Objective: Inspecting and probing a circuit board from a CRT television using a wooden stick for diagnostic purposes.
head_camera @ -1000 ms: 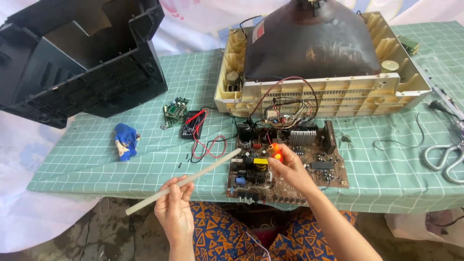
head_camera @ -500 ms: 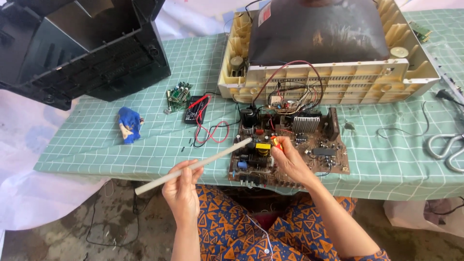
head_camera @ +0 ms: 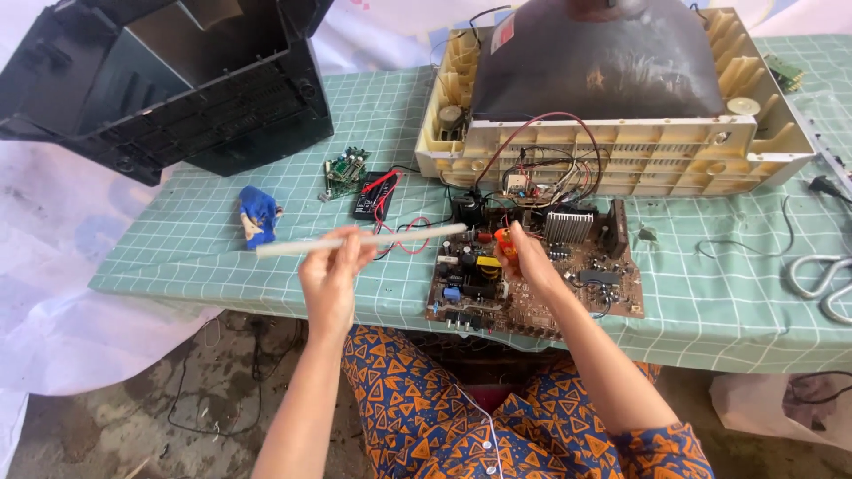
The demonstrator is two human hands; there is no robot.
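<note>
Above the green checked tablecloth [head_camera: 222, 266], the left hand [head_camera: 330, 277] pinches a long white rod [head_camera: 359, 240] near its middle, held almost level, its far tip reaching the near-left part of the brown circuit board [head_camera: 568, 284]. The right hand [head_camera: 528, 262] rests over that board, fingers closed on a small orange-handled tool [head_camera: 504, 241] — its tip is hidden. Behind the board sits the opened television chassis [head_camera: 621, 151], joined to it by wires. Further left lie a black meter [head_camera: 371, 195], a blue cloth [head_camera: 257, 215] and the black rear casing [head_camera: 169, 80].
</note>
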